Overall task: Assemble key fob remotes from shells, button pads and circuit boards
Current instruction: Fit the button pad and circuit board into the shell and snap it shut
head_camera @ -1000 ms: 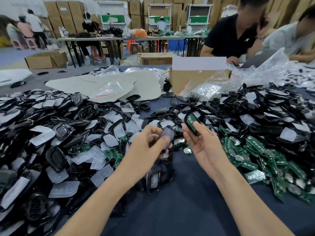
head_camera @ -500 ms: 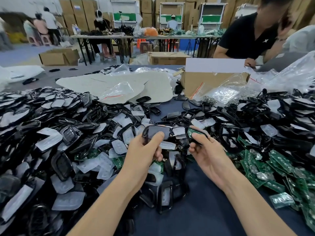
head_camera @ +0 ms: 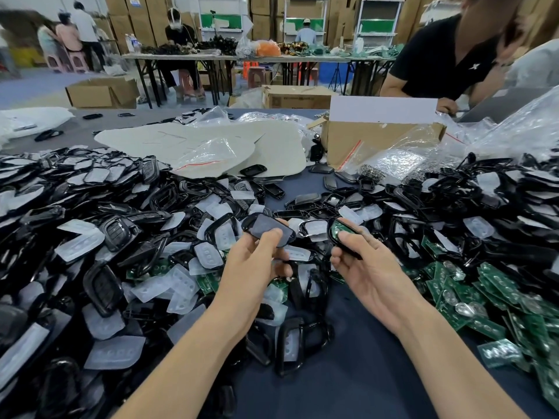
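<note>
- Busy warehouse hall, cartons [head_camera: 127,7] stacked along the back wall, other people at far tables; up close, a dark blue table cover [head_camera: 363,373] buried under parts.
- Pinched in the left hand [head_camera: 257,267]: a smooth dark shell cover [head_camera: 267,229], thumb on top, fingers beneath, raised above the pile.
- Gripped in the right hand [head_camera: 363,267]: a black shell half [head_camera: 351,253] with a green circuit board [head_camera: 335,229] seated inside, thumb pressing on the board. Just beside the cover, apart from it.
- Probably light and stiff, both pieces; glossy plastic, so likely slippery. Best taken by the long edges, leaving the mating rims free for snapping together.
- Board likely the fragile part: pressure better kept on the shell, not on the components.
- Counted: one cover and one loaded half in hand. Loose shells [head_camera: 90,207], translucent button pads [head_camera: 80,244] and spare boards [head_camera: 484,297] heaped far beyond counting.
- One open cardboard box [head_camera: 378,140] behind the heaps, clear plastic bags around it.
</note>
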Motion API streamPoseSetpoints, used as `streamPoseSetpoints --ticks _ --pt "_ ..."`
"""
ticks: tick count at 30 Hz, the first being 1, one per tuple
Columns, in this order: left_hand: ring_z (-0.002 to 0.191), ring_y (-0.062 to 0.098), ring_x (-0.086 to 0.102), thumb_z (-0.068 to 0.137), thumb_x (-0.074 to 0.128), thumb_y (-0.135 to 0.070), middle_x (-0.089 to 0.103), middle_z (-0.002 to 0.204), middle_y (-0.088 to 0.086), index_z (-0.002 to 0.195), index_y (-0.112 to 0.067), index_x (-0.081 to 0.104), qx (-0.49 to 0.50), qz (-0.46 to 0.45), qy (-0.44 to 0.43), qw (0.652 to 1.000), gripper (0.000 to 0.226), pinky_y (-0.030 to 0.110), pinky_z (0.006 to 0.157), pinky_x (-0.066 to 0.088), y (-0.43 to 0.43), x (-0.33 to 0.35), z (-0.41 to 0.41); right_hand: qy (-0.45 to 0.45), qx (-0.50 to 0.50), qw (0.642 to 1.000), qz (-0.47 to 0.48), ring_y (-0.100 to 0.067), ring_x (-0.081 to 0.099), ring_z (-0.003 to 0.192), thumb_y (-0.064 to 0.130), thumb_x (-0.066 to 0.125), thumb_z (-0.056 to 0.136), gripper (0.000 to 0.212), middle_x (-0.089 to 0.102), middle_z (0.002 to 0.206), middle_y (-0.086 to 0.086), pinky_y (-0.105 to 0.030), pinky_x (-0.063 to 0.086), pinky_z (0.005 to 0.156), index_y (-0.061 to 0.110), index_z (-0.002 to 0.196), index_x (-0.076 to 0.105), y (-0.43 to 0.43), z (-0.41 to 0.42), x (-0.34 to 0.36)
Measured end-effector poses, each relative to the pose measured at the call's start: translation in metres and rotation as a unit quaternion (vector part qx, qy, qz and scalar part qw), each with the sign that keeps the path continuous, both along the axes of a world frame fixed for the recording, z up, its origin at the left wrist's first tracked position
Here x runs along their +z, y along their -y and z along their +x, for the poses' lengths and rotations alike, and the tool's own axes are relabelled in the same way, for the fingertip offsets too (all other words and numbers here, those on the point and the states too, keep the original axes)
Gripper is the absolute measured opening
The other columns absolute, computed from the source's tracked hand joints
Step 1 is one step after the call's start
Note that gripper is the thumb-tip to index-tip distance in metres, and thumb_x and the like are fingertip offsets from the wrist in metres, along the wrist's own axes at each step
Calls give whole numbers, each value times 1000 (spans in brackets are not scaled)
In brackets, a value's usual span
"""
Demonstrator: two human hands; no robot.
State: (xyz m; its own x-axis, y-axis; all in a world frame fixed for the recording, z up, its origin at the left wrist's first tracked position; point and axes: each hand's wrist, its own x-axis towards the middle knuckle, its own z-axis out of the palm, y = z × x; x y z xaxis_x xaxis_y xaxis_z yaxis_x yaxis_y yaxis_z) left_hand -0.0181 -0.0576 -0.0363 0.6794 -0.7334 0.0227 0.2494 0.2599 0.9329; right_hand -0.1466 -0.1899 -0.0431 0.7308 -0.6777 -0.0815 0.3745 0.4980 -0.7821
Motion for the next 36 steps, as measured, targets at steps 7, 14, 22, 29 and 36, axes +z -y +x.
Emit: streamPoseSetpoints --ticks 7,14,22,29,36 --pt "66 14 60 102 51 -26 62 72 -11 91 -33 64 22 80 236 968 18 26 62 52 -6 3 -7 -36 -19 998 -47 -5 48 51 14 77 68 33 58 68 5 -18 46 51 6 100 73 -4 5 -2" --pt "70 30 57 103 47 -36 62 79 -9 121 -40 56 47 99 341 934 21 46 67 50 -7 5 -13 -93 -31 976 -196 -10 53 61 41 68 88 30 62 76 2 -25 51 63 17 102 80 -5 3 -11" --pt "78 0 59 102 50 -35 66 94 -15 136 -28 55 59 137 450 881 36 23 75 47 -6 -2 -13 -151 5 937 -314 -10 55 50 29 62 97 33 58 53 5 -18 45 51 31 66 72 -24 2 -6" --pt "112 4 60 102 49 -33 65 120 -16 139 -32 50 59 138 506 850 37 29 97 48 -5 -3 -14 -178 15 927 -331 -11 55 49 22 60 101 28 63 55 -2 -19 45 53 15 74 60 -26 -2 -3" --pt "80 3 50 103 52 -26 54 94 -16 145 -30 49 81 124 566 811 42 23 75 45 -6 -6 -14 -178 26 925 -334 -12 58 53 26 60 101 31 63 55 1 -20 47 57 25 71 64 -25 -2 -4"
